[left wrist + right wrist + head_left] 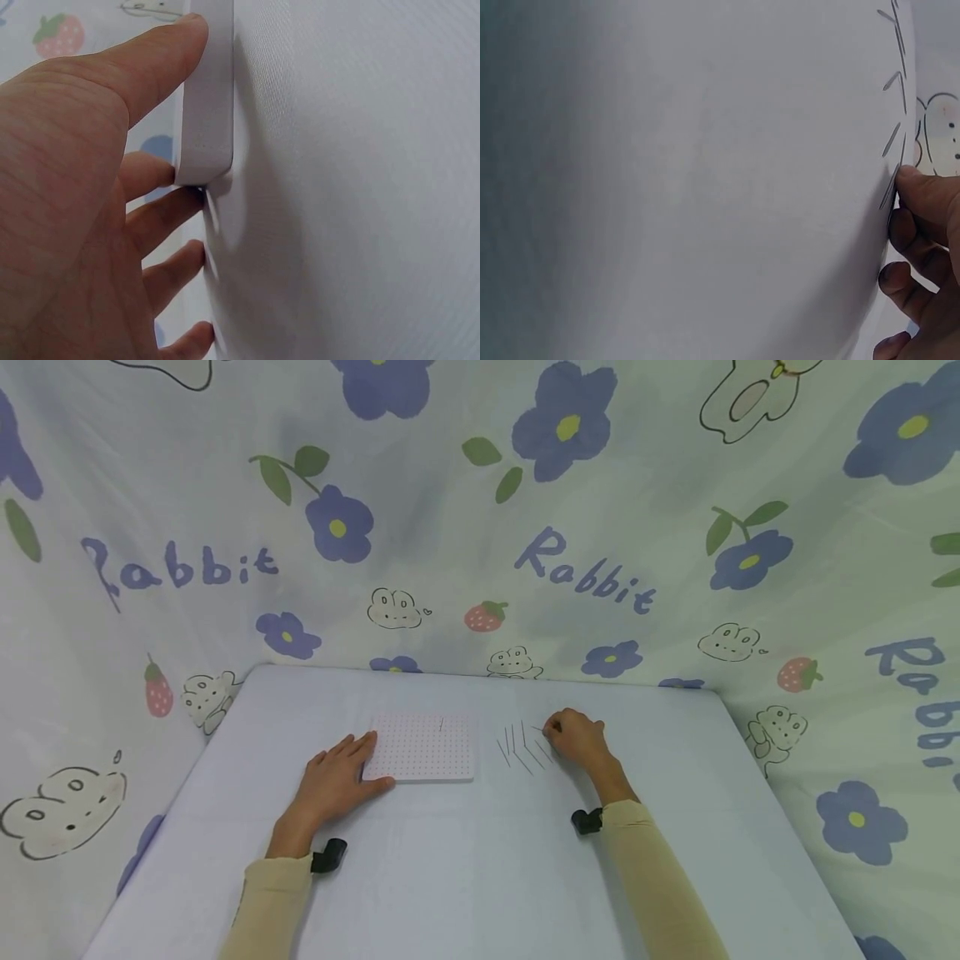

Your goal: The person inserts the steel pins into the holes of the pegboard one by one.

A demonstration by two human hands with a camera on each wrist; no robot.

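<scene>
Grip at left (333, 782) wide against the white board (423, 752), right grip (577, 741) narrow on a thin stick (537, 728)

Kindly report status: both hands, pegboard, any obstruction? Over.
Left hand touching white pegboard's left side. Right hand at thin dark pins, grip unclear. One pin on pegboard. No obstruction seen.
</scene>
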